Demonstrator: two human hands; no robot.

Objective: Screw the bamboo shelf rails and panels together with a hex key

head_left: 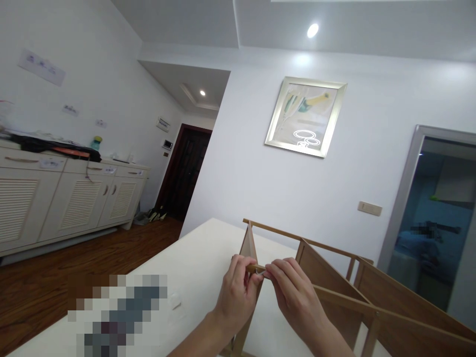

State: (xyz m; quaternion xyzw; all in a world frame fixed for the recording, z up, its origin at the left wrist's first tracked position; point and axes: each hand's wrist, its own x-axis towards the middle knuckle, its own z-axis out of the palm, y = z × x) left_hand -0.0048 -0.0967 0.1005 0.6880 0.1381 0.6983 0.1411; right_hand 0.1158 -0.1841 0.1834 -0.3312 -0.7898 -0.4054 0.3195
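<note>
A brown wooden shelf frame (329, 272) with several panels and thin rails lies on its side on the white table (201, 263). My left hand (238, 290) is closed around the near left corner of the frame, fingers and thumb on the end of a wooden rail (254, 268). Close beside it, my right hand (295, 290) pinches a small, thin silvery metal piece, which looks like a hex key (261, 272), against that corner. Most of this piece is hidden by the right fingers. Both hands nearly meet at the joint.
On the table's left lies a small clear plastic bag (174, 301), near a pixelated patch. A white cabinet (80, 193) with things on top lines the left wall. A framed picture (307, 116) hangs ahead. At the right is a doorway (435, 213) with a person beyond.
</note>
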